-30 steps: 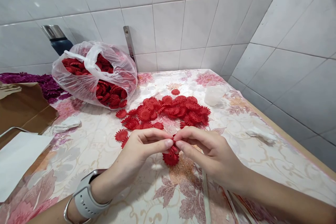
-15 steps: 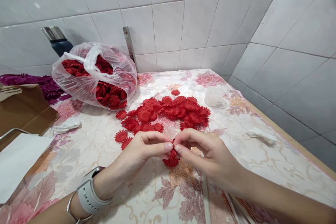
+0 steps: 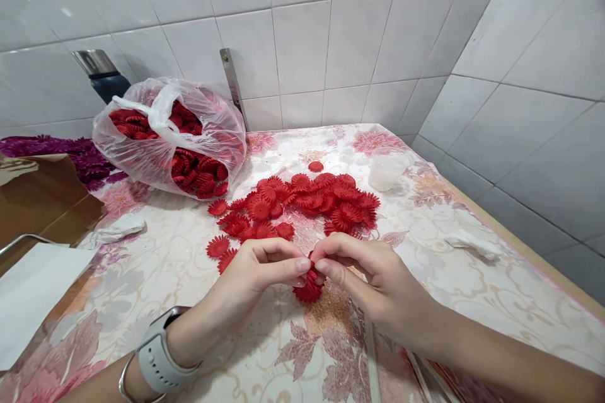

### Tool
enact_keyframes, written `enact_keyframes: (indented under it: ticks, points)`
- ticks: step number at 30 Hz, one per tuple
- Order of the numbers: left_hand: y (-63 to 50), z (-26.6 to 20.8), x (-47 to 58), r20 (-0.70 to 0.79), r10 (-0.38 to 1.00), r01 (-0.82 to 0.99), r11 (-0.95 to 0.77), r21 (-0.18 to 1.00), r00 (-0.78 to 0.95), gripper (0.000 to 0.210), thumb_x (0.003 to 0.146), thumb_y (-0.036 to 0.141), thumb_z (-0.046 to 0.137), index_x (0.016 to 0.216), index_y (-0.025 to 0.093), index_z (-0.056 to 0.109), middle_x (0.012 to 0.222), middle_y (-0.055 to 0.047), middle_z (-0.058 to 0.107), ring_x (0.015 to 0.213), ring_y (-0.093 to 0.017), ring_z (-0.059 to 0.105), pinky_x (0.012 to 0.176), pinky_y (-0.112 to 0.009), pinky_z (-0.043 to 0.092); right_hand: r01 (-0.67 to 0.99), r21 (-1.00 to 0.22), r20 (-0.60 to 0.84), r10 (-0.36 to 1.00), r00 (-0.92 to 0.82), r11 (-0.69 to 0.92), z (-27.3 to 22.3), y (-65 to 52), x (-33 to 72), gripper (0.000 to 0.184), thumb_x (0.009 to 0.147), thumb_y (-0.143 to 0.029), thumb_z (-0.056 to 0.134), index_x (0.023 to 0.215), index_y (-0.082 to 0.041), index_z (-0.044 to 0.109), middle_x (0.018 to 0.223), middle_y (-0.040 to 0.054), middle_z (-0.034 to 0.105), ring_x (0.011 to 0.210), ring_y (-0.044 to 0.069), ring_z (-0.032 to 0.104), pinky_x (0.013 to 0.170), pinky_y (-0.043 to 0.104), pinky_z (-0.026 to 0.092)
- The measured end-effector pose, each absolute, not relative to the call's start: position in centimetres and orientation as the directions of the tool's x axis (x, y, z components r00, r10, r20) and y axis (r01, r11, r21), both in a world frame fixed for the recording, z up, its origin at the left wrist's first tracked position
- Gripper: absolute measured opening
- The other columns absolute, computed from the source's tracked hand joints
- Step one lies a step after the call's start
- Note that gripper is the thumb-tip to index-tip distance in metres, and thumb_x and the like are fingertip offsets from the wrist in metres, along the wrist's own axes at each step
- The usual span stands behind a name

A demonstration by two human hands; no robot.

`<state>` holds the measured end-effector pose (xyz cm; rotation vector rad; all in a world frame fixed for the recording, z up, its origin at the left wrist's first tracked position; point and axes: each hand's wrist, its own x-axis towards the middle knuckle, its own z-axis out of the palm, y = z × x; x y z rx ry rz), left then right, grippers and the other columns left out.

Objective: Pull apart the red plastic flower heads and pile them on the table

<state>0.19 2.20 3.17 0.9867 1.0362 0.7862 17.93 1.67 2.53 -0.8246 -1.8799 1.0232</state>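
Note:
My left hand (image 3: 269,267) and my right hand (image 3: 362,271) meet near the middle of the view, thumbs and forefingers pinched on a small red fabric flower (image 3: 310,286) with notched petals. Its upper part is partly covered by my fingertips, and its petals fan out below them. Just beyond my hands, a loose pile of similar red flower pieces (image 3: 326,198) lies in an arc on the floral tablecloth (image 3: 255,352). A few single pieces lie at the left side of the pile, close to my left hand.
At the back left stands a tied clear plastic bag (image 3: 137,167) full of red pieces, with a dark bottle (image 3: 106,79) behind it. Purple flowers (image 3: 85,160), a cardboard box (image 3: 57,195) and white paper (image 3: 38,296) are at left. A translucent cup (image 3: 385,173) stands right of the pile.
Both hands stay nearly in place, with only slight finger movement. A little more of the red flower shows between the fingertips.

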Motion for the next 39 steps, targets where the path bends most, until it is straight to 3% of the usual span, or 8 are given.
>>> enact_keyframes:
  ticks: [11, 19, 24, 39]
  points:
    - [1.9, 3.2, 0.2, -0.290, 0.896, -0.101, 0.341, 0.935, 0.337, 0.007, 0.068, 0.022, 0.075, 0.065, 0.017, 0.071, 0.063, 0.002, 0.065, 0.061, -0.008, 0.055, 0.060, -0.017, 0.042, 0.209, -0.840, 0.383, 0.819, -0.428, 0.502, 2.6, 1.6, 17.9, 0.011, 0.085, -0.011, 0.049, 0.082, -0.016, 0.058, 0.069, -0.0012, 0.059, 0.061, 0.009, 0.054, 0.057, 0.019, 0.042]
    - [1.1, 3.5, 0.5, -0.159, 0.956, 0.008, 0.163, 0.987, 0.248, 0.007, 0.072, 0.024, 0.071, 0.067, 0.018, 0.072, 0.064, 0.002, 0.065, 0.062, -0.010, 0.055, 0.058, -0.017, 0.044, 0.258, -0.744, 0.505, 0.772, -0.385, 0.616, 2.5, 1.5, 17.8, 0.011, 0.083, -0.008, 0.050, 0.078, -0.015, 0.057, 0.065, -0.0013, 0.056, 0.057, 0.008, 0.050, 0.053, 0.018, 0.040]
    - [0.9, 3.9, 0.6, -0.146, 0.955, 0.041, 0.140, 0.989, 0.260, 0.010, 0.073, 0.024, 0.069, 0.066, 0.019, 0.073, 0.063, 0.001, 0.066, 0.062, -0.012, 0.057, 0.060, -0.019, 0.046, 0.286, -0.658, 0.595, 0.714, -0.369, 0.697, 2.5, 1.4, 17.7, 0.013, 0.082, -0.007, 0.050, 0.074, -0.015, 0.055, 0.062, -0.0009, 0.054, 0.055, 0.009, 0.049, 0.051, 0.019, 0.040]
    - [0.8, 3.8, 0.5, -0.149, 0.956, 0.075, 0.134, 0.988, 0.254, 0.010, 0.074, 0.023, 0.068, 0.070, 0.019, 0.076, 0.065, 0.000, 0.069, 0.064, -0.014, 0.059, 0.062, -0.021, 0.047, 0.298, -0.666, 0.583, 0.726, -0.364, 0.684, 2.7, 1.6, 17.7, 0.013, 0.080, -0.007, 0.049, 0.073, -0.016, 0.054, 0.061, -0.0007, 0.054, 0.054, 0.009, 0.049, 0.050, 0.019, 0.040]
